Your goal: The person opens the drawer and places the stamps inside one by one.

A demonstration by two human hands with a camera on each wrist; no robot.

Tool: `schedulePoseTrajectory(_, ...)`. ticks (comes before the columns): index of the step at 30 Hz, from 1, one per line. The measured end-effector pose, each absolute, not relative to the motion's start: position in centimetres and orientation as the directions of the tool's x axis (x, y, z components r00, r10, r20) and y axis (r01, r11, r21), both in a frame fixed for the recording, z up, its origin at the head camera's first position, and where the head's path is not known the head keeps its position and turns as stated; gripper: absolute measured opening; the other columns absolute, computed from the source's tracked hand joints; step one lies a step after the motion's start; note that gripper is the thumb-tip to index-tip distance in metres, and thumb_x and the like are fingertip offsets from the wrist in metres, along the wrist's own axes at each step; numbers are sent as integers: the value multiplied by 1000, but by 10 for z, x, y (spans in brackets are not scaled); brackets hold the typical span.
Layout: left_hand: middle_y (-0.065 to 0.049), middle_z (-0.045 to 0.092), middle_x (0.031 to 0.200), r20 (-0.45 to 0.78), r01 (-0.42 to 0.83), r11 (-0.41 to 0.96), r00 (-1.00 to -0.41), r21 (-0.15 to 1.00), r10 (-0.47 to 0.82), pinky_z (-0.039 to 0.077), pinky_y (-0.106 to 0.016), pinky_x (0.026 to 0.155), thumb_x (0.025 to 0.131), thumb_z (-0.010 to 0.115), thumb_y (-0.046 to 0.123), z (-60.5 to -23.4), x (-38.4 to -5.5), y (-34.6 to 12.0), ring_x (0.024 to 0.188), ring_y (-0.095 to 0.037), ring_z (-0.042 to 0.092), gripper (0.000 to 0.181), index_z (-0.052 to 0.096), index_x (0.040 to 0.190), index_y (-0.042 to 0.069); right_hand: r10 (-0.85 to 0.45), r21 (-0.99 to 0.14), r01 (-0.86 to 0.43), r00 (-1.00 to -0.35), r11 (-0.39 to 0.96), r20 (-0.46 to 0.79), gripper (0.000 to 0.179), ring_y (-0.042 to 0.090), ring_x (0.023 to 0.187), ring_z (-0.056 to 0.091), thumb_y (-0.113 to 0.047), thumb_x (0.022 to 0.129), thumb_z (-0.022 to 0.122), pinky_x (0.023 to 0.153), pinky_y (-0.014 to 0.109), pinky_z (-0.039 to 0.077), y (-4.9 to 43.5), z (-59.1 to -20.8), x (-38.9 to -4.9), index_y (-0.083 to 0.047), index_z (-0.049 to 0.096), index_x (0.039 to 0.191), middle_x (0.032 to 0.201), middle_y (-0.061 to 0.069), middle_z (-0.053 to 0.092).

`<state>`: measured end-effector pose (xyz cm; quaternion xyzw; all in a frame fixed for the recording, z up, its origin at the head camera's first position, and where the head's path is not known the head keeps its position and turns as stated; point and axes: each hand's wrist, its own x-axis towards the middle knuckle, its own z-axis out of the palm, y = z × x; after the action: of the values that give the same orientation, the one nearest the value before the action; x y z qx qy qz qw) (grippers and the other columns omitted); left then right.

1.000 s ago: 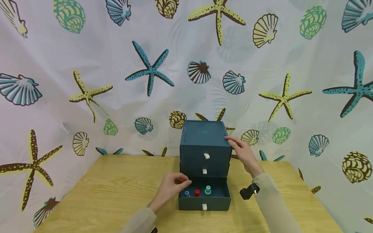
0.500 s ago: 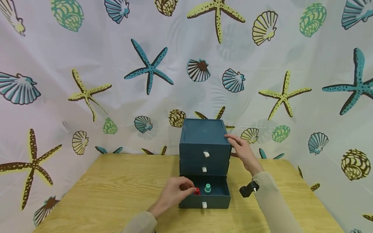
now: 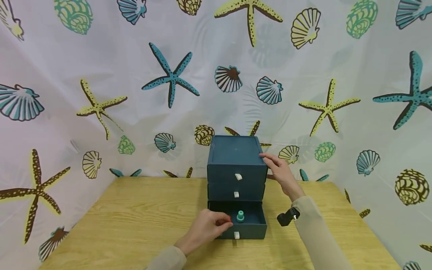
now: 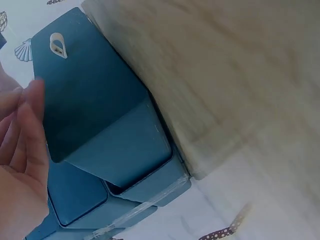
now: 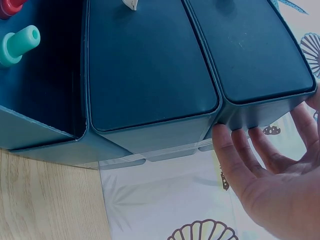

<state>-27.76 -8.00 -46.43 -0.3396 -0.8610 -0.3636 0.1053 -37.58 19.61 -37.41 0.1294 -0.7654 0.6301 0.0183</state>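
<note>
A dark blue cabinet (image 3: pixel 236 152) of stacked drawers stands on the table, its bottom drawer (image 3: pixel 252 231) pulled out. Inside are a small green peg-shaped piece (image 3: pixel 240 216) and, to its left, a red one (image 5: pixel 9 8), partly cut off in the right wrist view. My left hand (image 3: pixel 205 227) is at the drawer's left front, fingers bent, thumb and fingertips close together beside the red piece; whether they grip it is hidden. My right hand (image 3: pixel 284 176) rests its extended fingers (image 5: pixel 235 155) against the cabinet's upper right side.
White tabs, such as the top drawer's tab (image 3: pixel 238 176), serve as pulls. The wooden table (image 3: pixel 145 210) extends to both sides. Behind hangs a white curtain (image 3: pixel 189 150) with shells and starfish. A black device (image 3: pixel 288 216) sits on my right wrist.
My left hand has moved right along the drawer, from near the blue piece to the red one; the blue piece is now hidden. My right hand stays against the cabinet.
</note>
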Motion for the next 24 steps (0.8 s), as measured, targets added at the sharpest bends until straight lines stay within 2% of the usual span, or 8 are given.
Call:
schedulePoseTrajectory(3,4,74,77,377,638,501,-760,584,529,50,-13,53,89,73,15,-465,-277,-78,52,8,56,7,78,92,11,-178,-958,-225,-965,179,194,46,35,143,35,-38,104,46,105,58,42,196,-374,-377,-16,50,144,158,10,33)
schedulePoseTrajectory(11,2,75,81,263,583,509,-780,633,567,51,-14,55,88,73,13,-463,-279,-73,56,1,64,13,77,99,7,-163,-958,-214,-969,189,184,44,35,143,36,-38,104,46,105,57,43,196,-373,-378,-17,51,143,157,9,34)
schedulePoseTrajectory(16,2,76,86,233,607,525,-757,597,610,51,-11,61,89,72,12,-461,-279,-69,61,0,66,14,77,102,7,-163,-959,-215,-969,184,186,44,35,142,37,-38,104,46,105,57,42,196,-374,-377,-17,52,142,156,10,35)
schedulePoseTrajectory(21,7,75,85,148,603,588,-755,539,639,50,-11,58,90,72,16,-458,-278,-64,62,7,61,16,77,104,12,-169,-957,-226,-966,183,196,45,35,142,37,-40,104,47,105,57,43,196,-375,-377,-17,52,143,156,10,35)
schedulePoseTrajectory(24,9,75,85,93,590,610,-754,528,650,50,-12,57,90,72,17,-458,-279,-61,62,7,60,19,77,108,13,-176,-956,-231,-964,179,200,45,34,142,37,-41,104,47,105,57,43,197,-376,-378,-18,52,142,156,9,35)
